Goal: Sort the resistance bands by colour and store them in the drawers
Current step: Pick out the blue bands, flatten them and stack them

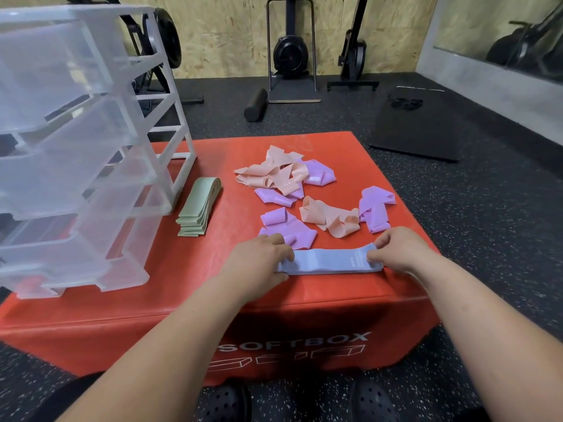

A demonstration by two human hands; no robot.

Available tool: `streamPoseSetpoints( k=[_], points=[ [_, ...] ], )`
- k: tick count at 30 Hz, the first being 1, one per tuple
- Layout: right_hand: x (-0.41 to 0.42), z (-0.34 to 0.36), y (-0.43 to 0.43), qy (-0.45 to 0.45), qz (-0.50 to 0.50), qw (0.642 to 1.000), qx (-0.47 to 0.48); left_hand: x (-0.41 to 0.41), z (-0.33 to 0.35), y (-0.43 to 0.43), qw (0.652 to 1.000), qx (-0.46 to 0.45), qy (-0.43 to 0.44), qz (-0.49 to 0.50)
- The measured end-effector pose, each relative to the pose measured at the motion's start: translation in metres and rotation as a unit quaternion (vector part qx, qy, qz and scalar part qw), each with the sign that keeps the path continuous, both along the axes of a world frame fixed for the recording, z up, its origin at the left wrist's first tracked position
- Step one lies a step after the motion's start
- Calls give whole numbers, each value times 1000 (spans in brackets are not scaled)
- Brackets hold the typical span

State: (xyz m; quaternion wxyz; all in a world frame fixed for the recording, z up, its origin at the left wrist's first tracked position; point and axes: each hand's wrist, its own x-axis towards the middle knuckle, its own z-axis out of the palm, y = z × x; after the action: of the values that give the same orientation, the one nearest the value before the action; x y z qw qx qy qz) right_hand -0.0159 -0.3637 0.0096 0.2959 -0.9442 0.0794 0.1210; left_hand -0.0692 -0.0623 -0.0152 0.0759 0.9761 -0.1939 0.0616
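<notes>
**Blue band held flat between both hands, drawers off to the left**

I have the blue band (329, 261) lying flat at the near edge of the red soft box (170, 287), its long axis running left to right across my view. My left hand (259, 257) grips its left end, fingers curled over the top and thumb at the near edge. My right hand (396, 251) pinches the right end. The drawer unit (91, 153) stands on the box to the left and farther back, so the left hand is the nearer one. I judge the band must travel leftward, end first, to reach it. On that path lies the green stack (198, 208), just beside the unit's foot.

Counts: one blue band; one green stack of several folded layers that I cannot number exactly; four clumps of purple bands (288, 228); two clumps of peach bands (274, 173), too tangled to tell single bands apart; four drawers in the unit, all clear plastic
</notes>
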Motion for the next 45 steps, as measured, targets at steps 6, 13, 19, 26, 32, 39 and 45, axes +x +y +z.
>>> streamPoseSetpoints(
  k=[6,13,19,26,32,39,45],
  points=[
    [-2,12,3,-17,-70,973,220,4,1,3,996,-74,45,27],
    [-13,33,38,-125,-4,965,230,2,27,-27,909,-385,135,81],
    [-31,36,85,-191,69,963,179,-6,48,-51,709,-627,292,135],
    [-42,27,97,-179,227,946,144,-4,42,-30,744,-592,239,197],
    [-28,9,93,-143,306,941,18,-3,46,-2,762,-560,231,230],
    [-17,-10,111,-125,317,940,-6,-11,47,41,760,-557,200,270],
    [-13,-15,131,-159,355,921,-29,-14,36,74,784,-492,155,344]
  ],
)
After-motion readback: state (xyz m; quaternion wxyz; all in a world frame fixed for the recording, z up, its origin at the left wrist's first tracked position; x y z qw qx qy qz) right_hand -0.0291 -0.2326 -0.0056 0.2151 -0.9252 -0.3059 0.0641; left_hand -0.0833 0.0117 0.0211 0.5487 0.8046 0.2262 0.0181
